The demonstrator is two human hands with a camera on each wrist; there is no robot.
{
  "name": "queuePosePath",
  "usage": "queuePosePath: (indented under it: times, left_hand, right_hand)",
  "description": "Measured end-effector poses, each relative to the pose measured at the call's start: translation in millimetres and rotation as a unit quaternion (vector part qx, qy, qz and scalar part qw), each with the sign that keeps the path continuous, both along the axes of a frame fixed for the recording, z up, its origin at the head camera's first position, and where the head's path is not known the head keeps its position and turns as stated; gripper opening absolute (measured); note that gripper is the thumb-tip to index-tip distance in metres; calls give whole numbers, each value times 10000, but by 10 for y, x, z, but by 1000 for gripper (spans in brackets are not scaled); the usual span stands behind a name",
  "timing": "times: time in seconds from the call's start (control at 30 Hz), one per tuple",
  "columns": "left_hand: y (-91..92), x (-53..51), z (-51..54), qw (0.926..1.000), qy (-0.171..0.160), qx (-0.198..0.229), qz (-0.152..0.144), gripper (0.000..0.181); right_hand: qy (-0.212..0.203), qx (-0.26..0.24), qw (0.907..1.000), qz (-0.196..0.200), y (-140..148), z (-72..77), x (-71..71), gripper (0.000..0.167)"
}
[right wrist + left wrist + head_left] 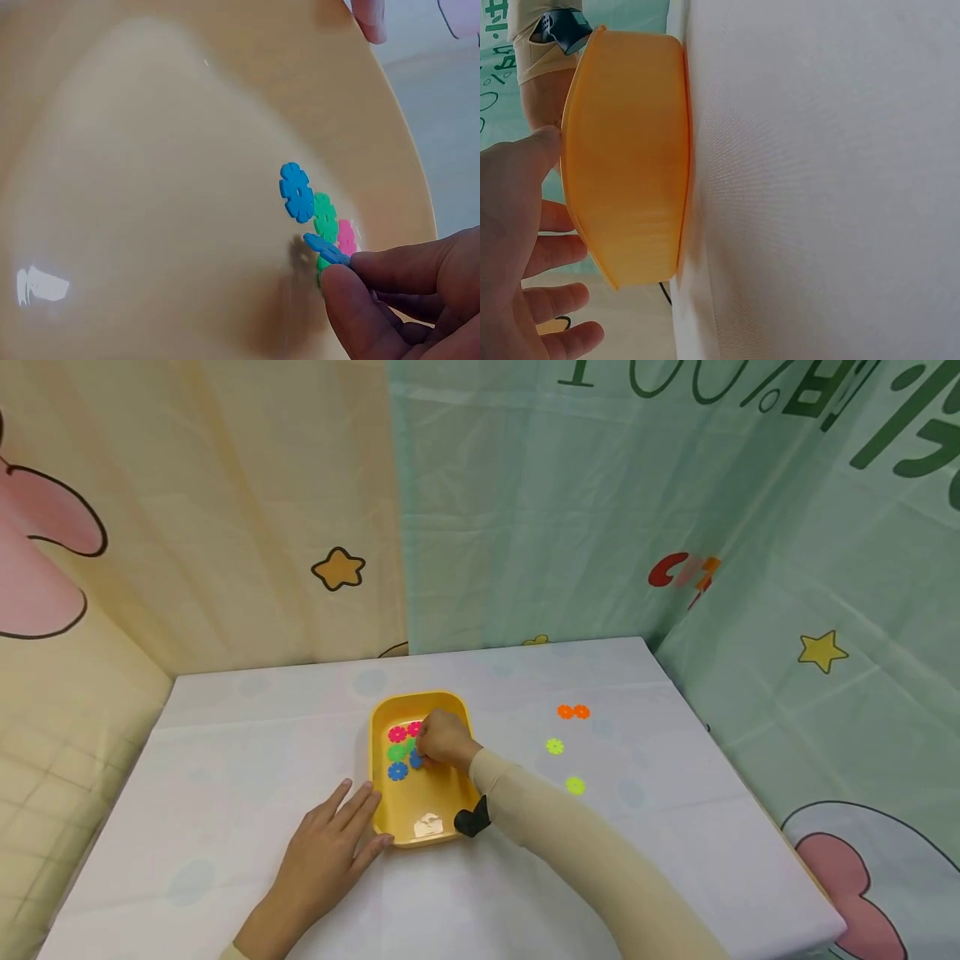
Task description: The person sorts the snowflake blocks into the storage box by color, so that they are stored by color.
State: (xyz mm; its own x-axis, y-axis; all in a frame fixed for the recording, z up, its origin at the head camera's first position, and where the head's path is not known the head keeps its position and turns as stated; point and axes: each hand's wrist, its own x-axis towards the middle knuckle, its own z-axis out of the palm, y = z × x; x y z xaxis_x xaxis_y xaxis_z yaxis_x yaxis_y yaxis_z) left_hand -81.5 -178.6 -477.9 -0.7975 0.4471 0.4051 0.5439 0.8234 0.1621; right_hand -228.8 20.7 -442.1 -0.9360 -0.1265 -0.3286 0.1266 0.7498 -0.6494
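Note:
In the yellow tray (405, 810), my right hand (446, 739) pinches a blue flower piece (327, 249) between thumb and forefinger, the piece tilted above the tray floor. Beside it another blue piece (397, 771) lies flat, with green pieces (397, 752) and pink pieces (397, 735) farther up the tray. The right wrist view shows the fingers partly covering a green and a pink one. My left hand (330, 847) has its fingers spread and touches the tray's left rim; in the left wrist view its thumb rests against the tray's edge.
Right of the tray, two orange pieces (573, 712) lie side by side on the white tabletop, with two yellow-green pieces (575, 786) nearer the front. A black device (472, 818) is at my right wrist. Printed curtains (525, 510) stand behind and beside the table.

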Motion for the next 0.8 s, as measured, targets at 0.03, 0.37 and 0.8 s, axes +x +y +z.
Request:
queuePosePath:
  times: [0.03, 0.37, 0.8]
  left_hand:
    - [1, 0, -1, 10000, -10, 2, 9, 66]
    - [15, 1, 8, 10000, -50, -53, 51, 66]
    - [20, 1, -5, 10000, -43, -68, 51, 66]
  right_hand:
    - [-9, 44, 10000, 24, -2, -3, -12, 22]
    - [-53, 750, 9968, 262, -37, -55, -82, 20]
    - [494, 1374, 9868, 703, -40, -3, -29, 8]
